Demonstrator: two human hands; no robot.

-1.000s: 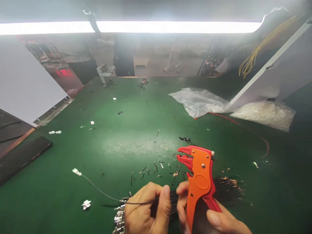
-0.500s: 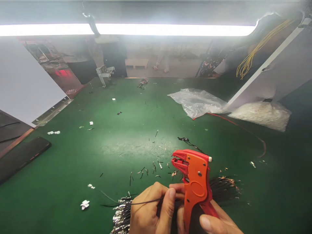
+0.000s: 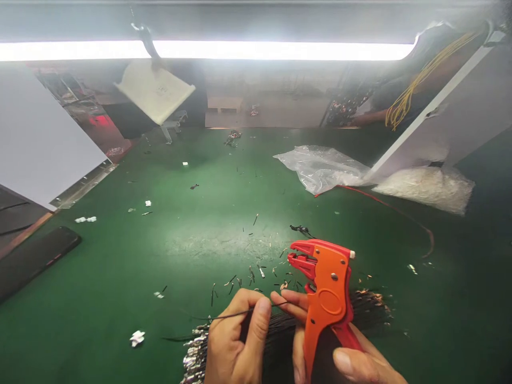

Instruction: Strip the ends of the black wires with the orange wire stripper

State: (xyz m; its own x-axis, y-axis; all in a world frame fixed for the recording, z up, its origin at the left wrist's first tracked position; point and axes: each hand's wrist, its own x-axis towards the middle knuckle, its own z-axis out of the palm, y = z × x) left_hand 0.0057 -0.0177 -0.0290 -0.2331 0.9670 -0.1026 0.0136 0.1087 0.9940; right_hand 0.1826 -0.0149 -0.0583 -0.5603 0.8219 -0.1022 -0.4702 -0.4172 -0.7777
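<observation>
My left hand (image 3: 238, 336) pinches a thin black wire (image 3: 230, 316) between thumb and forefinger. The wire's short right end reaches the fingertips of my right hand (image 3: 356, 352). That hand is wrapped round an orange and red wire stripper (image 3: 330, 298), held upright with its jaws apart, pointing left and with nothing between them. Under both hands lies a thick bundle of black wires (image 3: 280, 333). Metal terminals (image 3: 195, 352) show at the bundle's left end and bare copper ends (image 3: 374, 301) at its right.
Wire clippings (image 3: 252, 274) litter the green table (image 3: 120, 256). A white connector (image 3: 137, 338) lies to the left. Clear plastic bags (image 3: 324, 168) and a red wire (image 3: 376, 198) are at the right. A dark flat object (image 3: 40, 261) sits at the left edge. A pale panel (image 3: 156, 90) hangs at the back.
My left hand has moved left with the wire, away from the stripper. My right hand has shifted slightly right, and the stripper's jaws are wider apart. A pale panel has appeared at the back left.
</observation>
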